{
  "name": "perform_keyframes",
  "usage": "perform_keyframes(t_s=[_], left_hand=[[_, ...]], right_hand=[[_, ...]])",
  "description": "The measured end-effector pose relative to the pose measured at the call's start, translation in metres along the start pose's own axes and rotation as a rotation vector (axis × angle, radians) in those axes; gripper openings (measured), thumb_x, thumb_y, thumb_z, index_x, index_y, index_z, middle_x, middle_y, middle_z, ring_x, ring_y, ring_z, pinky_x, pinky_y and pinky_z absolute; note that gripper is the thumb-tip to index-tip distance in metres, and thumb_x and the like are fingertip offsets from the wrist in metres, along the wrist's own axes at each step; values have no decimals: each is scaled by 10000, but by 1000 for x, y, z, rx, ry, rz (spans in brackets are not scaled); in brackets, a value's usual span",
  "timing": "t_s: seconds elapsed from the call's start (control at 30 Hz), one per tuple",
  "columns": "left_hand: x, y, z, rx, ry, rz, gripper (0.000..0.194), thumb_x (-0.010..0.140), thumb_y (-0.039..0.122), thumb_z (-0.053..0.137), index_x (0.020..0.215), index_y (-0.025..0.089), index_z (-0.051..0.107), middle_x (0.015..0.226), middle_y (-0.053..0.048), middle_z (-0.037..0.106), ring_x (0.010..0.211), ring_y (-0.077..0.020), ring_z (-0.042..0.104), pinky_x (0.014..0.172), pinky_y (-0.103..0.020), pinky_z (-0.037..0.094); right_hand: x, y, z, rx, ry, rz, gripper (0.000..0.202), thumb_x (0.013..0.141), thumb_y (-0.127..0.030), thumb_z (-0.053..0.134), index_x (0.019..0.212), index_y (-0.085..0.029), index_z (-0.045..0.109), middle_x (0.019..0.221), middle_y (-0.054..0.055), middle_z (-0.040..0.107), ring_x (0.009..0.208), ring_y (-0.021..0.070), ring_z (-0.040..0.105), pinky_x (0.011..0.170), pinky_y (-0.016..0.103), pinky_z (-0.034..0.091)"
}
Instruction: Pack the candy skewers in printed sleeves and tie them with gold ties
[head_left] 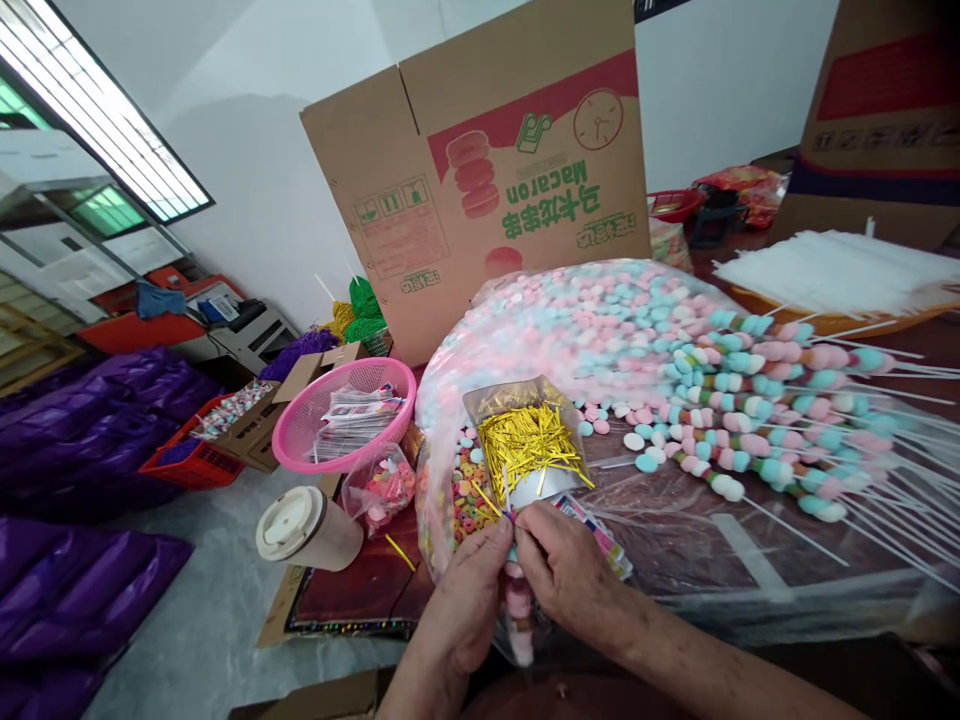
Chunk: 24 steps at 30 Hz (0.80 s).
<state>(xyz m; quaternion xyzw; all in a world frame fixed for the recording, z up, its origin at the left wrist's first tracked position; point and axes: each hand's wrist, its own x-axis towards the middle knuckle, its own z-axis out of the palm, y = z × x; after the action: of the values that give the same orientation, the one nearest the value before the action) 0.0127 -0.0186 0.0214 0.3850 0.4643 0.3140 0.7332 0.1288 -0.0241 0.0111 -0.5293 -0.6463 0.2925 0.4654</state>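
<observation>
My left hand (472,585) and my right hand (574,565) meet near the table's front edge, both with fingers pinched at the neck of a clear bag. Inside that bag is a candy skewer (517,605) of pink, white and blue pieces, hanging below the fingers. A gold twist tie (487,498) sticks up beside my left fingertips; its other end is hidden. Just beyond the hands lies an opened pouch (540,485) of gold twist ties (529,442). Printed cards or packets (596,535) lie partly behind my right hand.
A big clear bag of pastel candies (570,320) fills the table's middle, with finished skewers (780,420) piled at right. White sticks (840,270) lie beyond. At left stand a pink basket (281,425) of packets and a lidded cup (330,535). A carton (487,150) rises behind.
</observation>
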Motion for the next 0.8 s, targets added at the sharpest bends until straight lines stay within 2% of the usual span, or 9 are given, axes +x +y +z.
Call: perform_keyframes(t_s=[0.07,0.2,0.27,0.33,0.5,0.57,0.63,0.73,0.8], left_hand=[[-2,2,-4,194,-49,12,398,767,526,536,715,133,576,481,35,491,415,-77,417,444,-199,307],[-14,22,-12,865,-274,188,371,861,434,424,639,162,545,511,24,493,481,-98,452,522,-230,347],[-18,30,-8,1182,-447,407,319,867,344,441,639,173,584,593,2,555,618,-124,511,698,-277,380],[-15,29,-1,1424,-508,590,252,849,263,469,654,193,612,638,-2,596,691,-140,524,847,-352,335],[17,1,27,1724,-244,970,191,741,171,510,561,196,567,531,15,564,630,-160,504,948,-489,239],[28,-8,40,1691,-161,1130,192,756,196,503,583,216,584,557,19,590,636,-161,517,994,-508,185],[33,-10,47,1637,-77,1228,133,774,286,520,747,247,644,780,-19,675,774,-206,560,1016,-532,145],[41,-6,38,1637,15,1071,489,719,488,564,1113,197,578,1132,-132,611,1021,-310,523,974,-521,262],[52,-5,24,1689,-13,713,514,765,502,484,1144,162,555,1029,-133,651,909,-279,585,837,-430,410]], right_hand=[[-3,2,-3,131,-111,160,180,744,-257,375,572,-206,360,553,-21,410,529,119,378,508,244,288],[-6,18,-24,640,-583,576,94,667,-254,422,594,-217,374,404,-102,284,342,68,204,363,205,178],[-8,28,-40,730,-822,598,118,664,-291,478,609,-209,414,391,-108,304,326,61,207,344,197,166],[-10,36,-56,594,-914,480,195,713,-347,497,604,-191,455,423,-85,359,359,66,280,364,194,216],[-20,27,-79,-183,-472,-58,141,806,-239,483,819,-145,587,809,61,616,737,164,537,676,287,406],[-27,23,-87,-469,-444,-91,137,781,-149,493,867,-125,598,841,97,643,760,197,559,730,342,401],[-45,29,-108,-599,-452,-10,146,787,-113,459,804,-124,603,760,88,648,687,188,561,689,336,406],[-106,53,-172,-459,-299,208,286,882,-221,356,729,-159,590,703,43,615,648,147,538,606,262,409],[-168,68,-223,-353,-143,438,374,899,-370,338,697,-182,590,621,15,572,589,131,516,554,244,398]])
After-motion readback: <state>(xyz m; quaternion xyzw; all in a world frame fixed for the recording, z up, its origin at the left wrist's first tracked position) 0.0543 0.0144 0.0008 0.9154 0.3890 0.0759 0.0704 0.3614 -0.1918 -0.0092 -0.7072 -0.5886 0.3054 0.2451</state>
